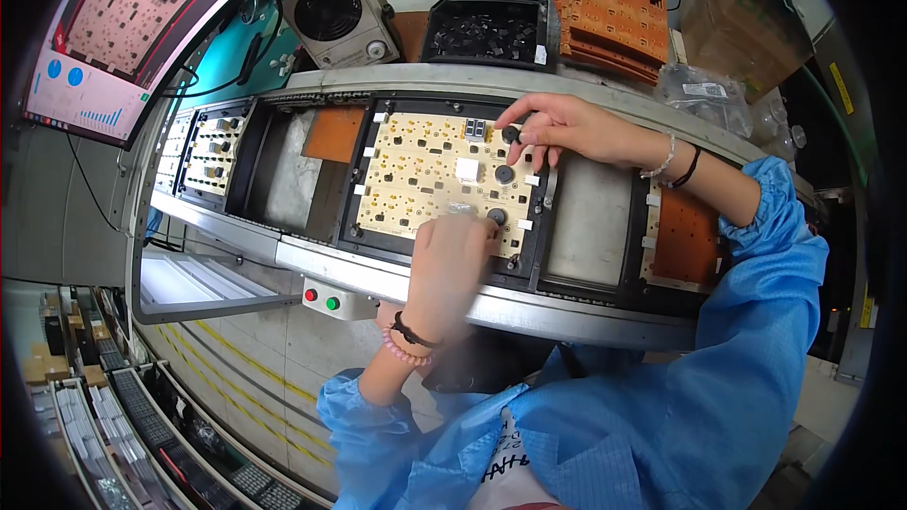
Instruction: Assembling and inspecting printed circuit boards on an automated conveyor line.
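Note:
A cream circuit board (416,170) sits in a black carrier frame (351,217) on the conveyor. My right hand (562,129) reaches over its far right corner, thumb and forefinger closed on a black round component (511,134) at the board's surface. Two similar round parts, the middle one (504,174) and the near one (497,216), stand in line toward me. My left hand (446,255), smeared by motion, is over the board's near edge beside a small clear piece (460,209). Its fingers cannot be made out. A white square part (467,169) and a dark digit display (474,129) are mounted on the board.
Behind the conveyor stand a black bin of small dark parts (487,30), stacked orange boards (614,14) and a fan unit (331,14). A monitor (123,38) overhangs the left. The near rail (397,276) carries a red-and-green button box (331,300). Another carrier holds boards (213,151).

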